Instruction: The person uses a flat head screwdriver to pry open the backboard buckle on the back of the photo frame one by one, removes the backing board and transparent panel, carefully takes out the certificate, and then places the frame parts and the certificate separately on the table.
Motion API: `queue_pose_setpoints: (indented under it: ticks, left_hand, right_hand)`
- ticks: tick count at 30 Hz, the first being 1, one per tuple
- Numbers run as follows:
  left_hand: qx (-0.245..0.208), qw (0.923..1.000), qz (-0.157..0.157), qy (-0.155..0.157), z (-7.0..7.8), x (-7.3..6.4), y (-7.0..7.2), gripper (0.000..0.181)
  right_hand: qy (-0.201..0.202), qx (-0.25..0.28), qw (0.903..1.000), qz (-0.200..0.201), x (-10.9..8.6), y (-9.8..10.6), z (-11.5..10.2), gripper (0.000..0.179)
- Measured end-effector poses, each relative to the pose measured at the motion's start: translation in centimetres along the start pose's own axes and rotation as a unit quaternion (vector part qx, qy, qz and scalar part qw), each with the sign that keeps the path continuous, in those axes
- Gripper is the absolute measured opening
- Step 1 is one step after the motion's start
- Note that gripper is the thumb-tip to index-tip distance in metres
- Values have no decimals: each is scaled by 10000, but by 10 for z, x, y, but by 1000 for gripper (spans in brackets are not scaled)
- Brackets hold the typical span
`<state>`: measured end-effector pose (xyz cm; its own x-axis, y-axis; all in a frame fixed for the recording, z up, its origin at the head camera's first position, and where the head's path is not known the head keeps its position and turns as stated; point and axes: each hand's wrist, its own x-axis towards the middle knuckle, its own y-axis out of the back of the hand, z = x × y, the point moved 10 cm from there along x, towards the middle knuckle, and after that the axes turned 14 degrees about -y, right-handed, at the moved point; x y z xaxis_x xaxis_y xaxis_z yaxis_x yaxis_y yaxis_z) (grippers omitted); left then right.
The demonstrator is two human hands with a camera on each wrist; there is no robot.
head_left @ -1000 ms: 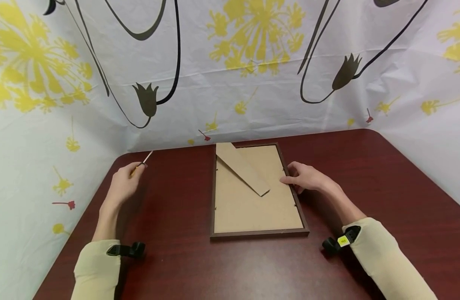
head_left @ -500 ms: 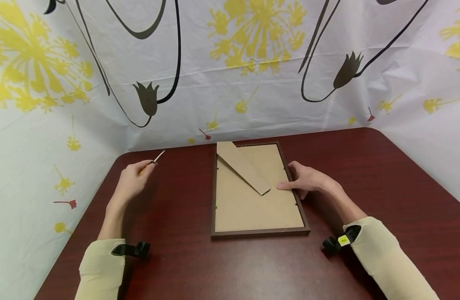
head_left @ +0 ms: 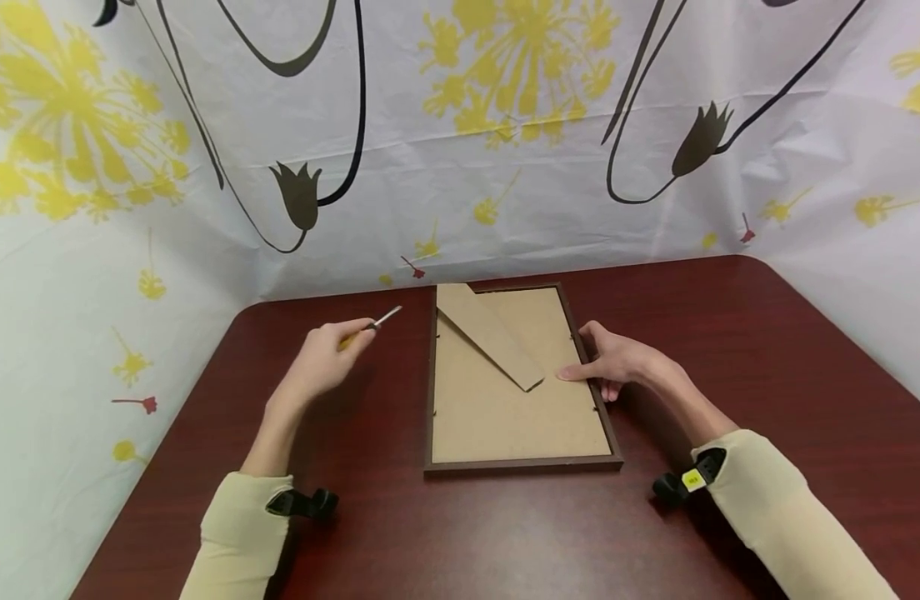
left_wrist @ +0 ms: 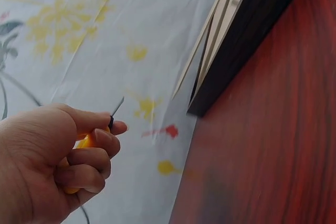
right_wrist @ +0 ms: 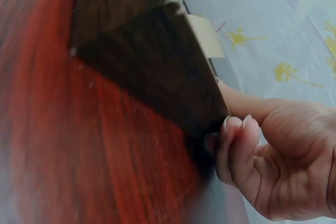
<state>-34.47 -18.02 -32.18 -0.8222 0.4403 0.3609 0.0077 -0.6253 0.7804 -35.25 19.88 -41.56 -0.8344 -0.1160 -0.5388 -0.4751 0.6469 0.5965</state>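
A picture frame [head_left: 523, 466] lies face down on the table, its tan backing board [head_left: 516, 429] upward. The stand leg [head_left: 490, 333] slants across the board's upper left. My right hand [head_left: 621, 358] grips the frame's right side, thumb on the backing and fingers curled at the outer edge. To the left of the frame and apart from it, my left hand [head_left: 325, 358] holds a small screwdriver [head_left: 388, 316]. Its yellow handle is mostly hidden in my curled fingers, while the metal shaft points toward the frame. In the left wrist view the screwdriver [left_wrist: 117, 107] sticks out past my thumb.
Small dark metal tabs sit along the frame's inner sides. The dark red table [head_left: 370, 533] reaches back to a white patterned curtain [head_left: 400, 167], which also hangs at both sides. A black camera strap [head_left: 302, 503] is on each wrist.
My left hand has moved right with the screwdriver, closer to the frame. My right thumb has slid slightly lower and further onto the backing board. The frame stays in place.
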Motion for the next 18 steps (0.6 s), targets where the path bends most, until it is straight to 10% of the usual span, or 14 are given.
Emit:
queue_pose_setpoints:
  ticks: [18]
  left_hand:
    - [-42,9939,-878,-671,61,41,-78,20]
  right_hand:
    - [80,208,9994,-275,-3,-4,-1,88]
